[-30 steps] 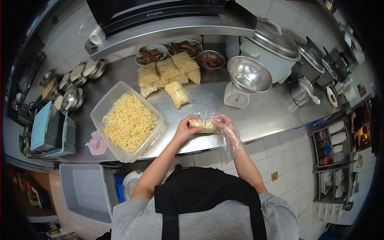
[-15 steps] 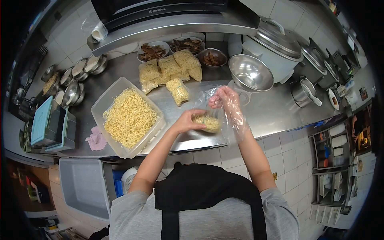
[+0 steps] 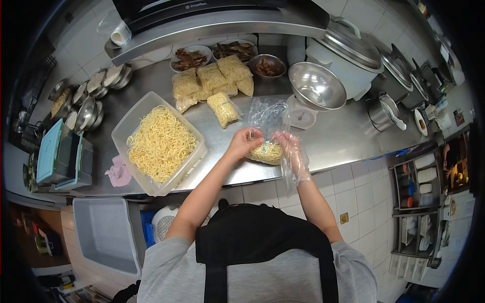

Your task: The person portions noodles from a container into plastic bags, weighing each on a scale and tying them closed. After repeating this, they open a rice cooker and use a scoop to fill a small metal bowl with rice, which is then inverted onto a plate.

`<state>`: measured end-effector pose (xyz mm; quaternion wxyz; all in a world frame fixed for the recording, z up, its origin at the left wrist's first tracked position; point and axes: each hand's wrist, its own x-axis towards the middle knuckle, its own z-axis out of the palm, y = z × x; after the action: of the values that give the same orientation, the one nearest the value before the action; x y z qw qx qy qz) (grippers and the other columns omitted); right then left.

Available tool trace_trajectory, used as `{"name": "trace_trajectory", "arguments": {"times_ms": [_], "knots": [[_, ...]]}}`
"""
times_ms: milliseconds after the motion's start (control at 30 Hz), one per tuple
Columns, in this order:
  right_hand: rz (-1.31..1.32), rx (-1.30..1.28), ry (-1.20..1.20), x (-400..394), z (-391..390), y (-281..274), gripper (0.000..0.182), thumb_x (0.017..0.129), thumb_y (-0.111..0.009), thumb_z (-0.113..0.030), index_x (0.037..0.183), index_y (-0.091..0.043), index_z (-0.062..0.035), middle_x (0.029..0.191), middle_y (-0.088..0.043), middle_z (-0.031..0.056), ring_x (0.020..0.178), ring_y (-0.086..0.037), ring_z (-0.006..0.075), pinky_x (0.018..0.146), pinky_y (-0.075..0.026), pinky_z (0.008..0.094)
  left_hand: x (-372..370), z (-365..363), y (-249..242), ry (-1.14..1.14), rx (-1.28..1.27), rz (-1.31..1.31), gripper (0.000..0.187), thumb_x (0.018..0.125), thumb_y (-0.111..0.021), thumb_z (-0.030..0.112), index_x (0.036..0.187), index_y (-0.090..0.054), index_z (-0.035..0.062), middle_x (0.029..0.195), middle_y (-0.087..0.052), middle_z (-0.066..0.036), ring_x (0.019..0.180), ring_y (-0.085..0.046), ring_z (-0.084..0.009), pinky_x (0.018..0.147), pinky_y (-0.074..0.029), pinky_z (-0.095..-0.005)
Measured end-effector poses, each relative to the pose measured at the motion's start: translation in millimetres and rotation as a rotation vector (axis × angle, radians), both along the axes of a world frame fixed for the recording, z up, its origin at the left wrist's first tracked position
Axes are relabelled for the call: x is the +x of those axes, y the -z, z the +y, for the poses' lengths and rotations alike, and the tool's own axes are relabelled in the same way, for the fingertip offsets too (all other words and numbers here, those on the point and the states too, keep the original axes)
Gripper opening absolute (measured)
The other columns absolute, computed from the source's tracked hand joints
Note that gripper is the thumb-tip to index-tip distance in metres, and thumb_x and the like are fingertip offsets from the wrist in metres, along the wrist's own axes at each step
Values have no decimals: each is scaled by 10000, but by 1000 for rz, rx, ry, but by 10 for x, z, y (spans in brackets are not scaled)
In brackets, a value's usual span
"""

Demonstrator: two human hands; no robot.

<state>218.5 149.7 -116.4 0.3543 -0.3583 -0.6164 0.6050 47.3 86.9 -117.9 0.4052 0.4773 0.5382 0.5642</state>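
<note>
Head view: forearms [image 3: 214, 184] angle inward, both hands [image 3: 245, 144] (the right hand [image 3: 289, 146] gloved) gripping the noodle bag [image 3: 267, 153] near its neck

Smooth metal gleams across the tabletop [image 3: 348, 134]! On it, the tub [image 3: 191, 164] shows cloudy, smooth plastic; left of the tub, rumpled matt cloth [image 3: 118, 172]; right of it, a crinkled, glossy clear-plastic bag [image 3: 269, 118], and farther right, a bowl [image 3: 318, 87] of polished metal.

We see a long, shiny stainless-steel counter [image 3: 348, 131] carrying a rectangular translucent plastic tub [image 3: 146, 103] of yellow noodles [image 3: 161, 146], a crumpled pink cloth [image 3: 118, 172] just beside it, a heap of clear plastic noodle bags [image 3: 210, 77], and a white dial scale [image 3: 303, 119].
</note>
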Motion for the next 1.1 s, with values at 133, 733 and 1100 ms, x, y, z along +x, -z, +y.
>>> {"name": "trace_trajectory", "arguments": {"times_ms": [133, 733, 1100], "knots": [[-44, 180, 115, -21, 31, -141, 166, 844, -594, -157, 835, -636, 3, 741, -604, 13, 731, -522, 88, 675, -421, 255, -335, 47, -204, 62, -20, 55, 83, 789, -655, 96, 796, -621, 21, 771, -618, -9, 746, -541, -83, 695, -428, -231], [134, 20, -77, -183, 188, -389, 90, 790, -613, -12, 871, -593, 22, 772, -616, 55, 714, -590, 116, 670, -470, 233, -439, 94, -458, 145, -70, 218, 203, 817, -612, 187, 735, -601, 2, 714, -553, -18, 685, -499, -86, 644, -414, -249], [5, 208, 16, -229, 211, -565, 79, 731, -643, 5, 758, -569, -10, 691, -564, 6, 641, -511, 83, 604, -429, 226, -366, 82, -709, 228, -105, 857, 120, 730, -649, 118, 669, -628, 17, 697, -620, -97, 640, -586, -215, 585, -446, -320]]}}
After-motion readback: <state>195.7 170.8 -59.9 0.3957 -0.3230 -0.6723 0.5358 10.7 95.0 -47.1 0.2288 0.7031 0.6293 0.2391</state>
